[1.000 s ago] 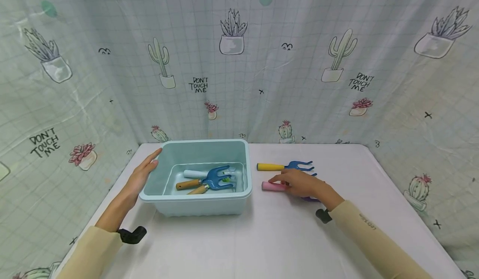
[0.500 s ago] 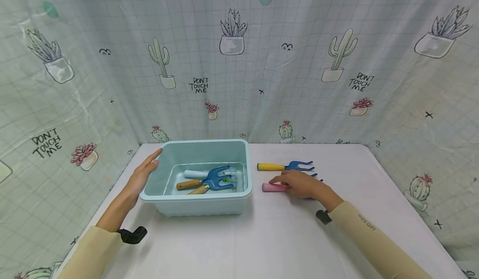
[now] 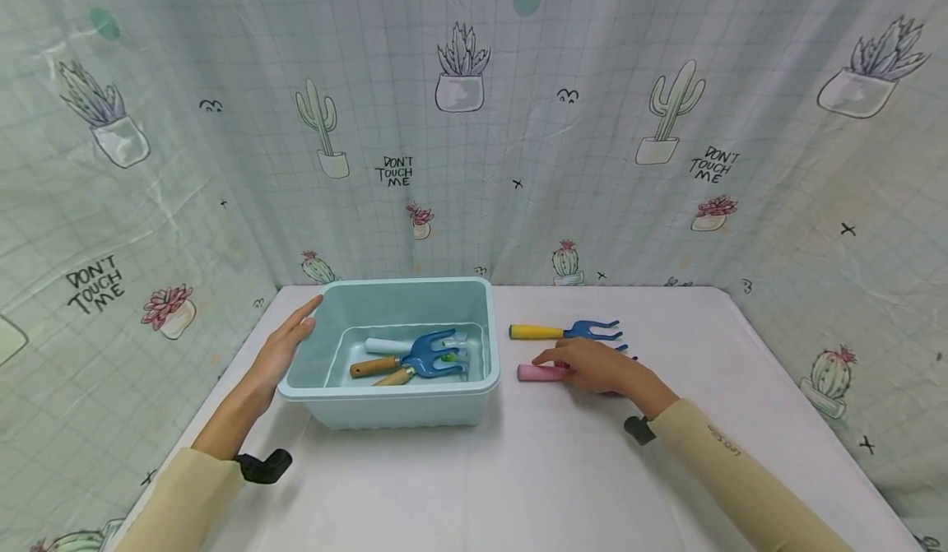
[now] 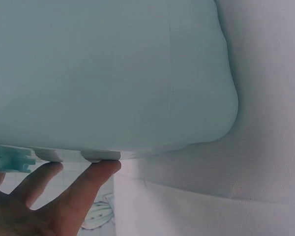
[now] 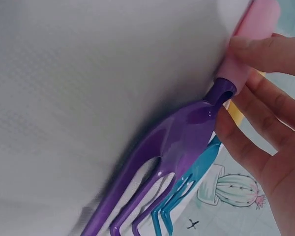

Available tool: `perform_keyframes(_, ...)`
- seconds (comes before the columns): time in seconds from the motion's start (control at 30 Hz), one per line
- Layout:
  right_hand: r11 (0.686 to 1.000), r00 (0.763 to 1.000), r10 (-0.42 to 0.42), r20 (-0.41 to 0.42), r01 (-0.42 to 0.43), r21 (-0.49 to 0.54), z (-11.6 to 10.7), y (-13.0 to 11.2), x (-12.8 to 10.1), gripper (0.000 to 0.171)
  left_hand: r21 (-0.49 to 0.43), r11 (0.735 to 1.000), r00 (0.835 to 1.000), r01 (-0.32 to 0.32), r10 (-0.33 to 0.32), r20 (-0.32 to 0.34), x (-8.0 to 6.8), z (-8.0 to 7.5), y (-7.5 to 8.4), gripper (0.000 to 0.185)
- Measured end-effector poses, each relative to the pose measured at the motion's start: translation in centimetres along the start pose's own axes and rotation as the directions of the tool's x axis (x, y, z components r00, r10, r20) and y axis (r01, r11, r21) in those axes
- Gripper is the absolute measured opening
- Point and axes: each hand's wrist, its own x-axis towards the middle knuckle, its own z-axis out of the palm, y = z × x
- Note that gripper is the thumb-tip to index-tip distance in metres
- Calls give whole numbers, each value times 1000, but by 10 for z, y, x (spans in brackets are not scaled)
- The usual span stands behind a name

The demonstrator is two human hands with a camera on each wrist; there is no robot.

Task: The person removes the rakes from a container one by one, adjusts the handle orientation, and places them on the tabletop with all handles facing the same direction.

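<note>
The purple plastic hand fork (image 5: 187, 130) with a pink cylindrical handle (image 5: 236, 73), right of the pale-blue rectangular plastic tub (image 3: 400, 412), looks light, stiff, slightly slippery; mid-handle seems the best hold. The right hand (image 3: 600, 364) pinches it there; the left hand (image 3: 277, 354) rests extended fingers against the tub's left side.

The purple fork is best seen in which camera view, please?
The right wrist view shows the purple fork up close, cut off at the frame's edge, with the right hand holding its pink handle. In the head view that hand hides most of the fork; the left wrist view shows none.
</note>
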Motion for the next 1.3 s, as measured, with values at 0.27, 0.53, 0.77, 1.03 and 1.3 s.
perform_keyframes(0.27, 997, 997, -64, -30, 66, 42, -19, -3, 2, 40, -7, 1000, 1000, 3, -3, -6, 4, 1, -5, 60)
perform_keyframes(0.53, 990, 986, -132, -100, 136, 29, -55, -27, 20, 40, 4, 1000, 1000, -8, 8, -14, 5, 1, -6, 60)
perform_keyframes(0.77, 976, 967, -216, -136, 217, -12, -77, -52, 46, 30, -5, 1000, 1000, -17, 16, -18, 3, 2, -3, 60)
perform_keyframes(1.03, 951, 943, -296, -151, 277, -135, -104, -84, 65, 9, 1, 1000, 1000, -10, 10, -19, 2, 3, -2, 60)
perform_keyframes(1.3, 928, 928, -356, -113, 336, -163, -122, -118, 86, 10, -3, 1000, 1000, 0, 0, -23, 1, 2, 0, 61)
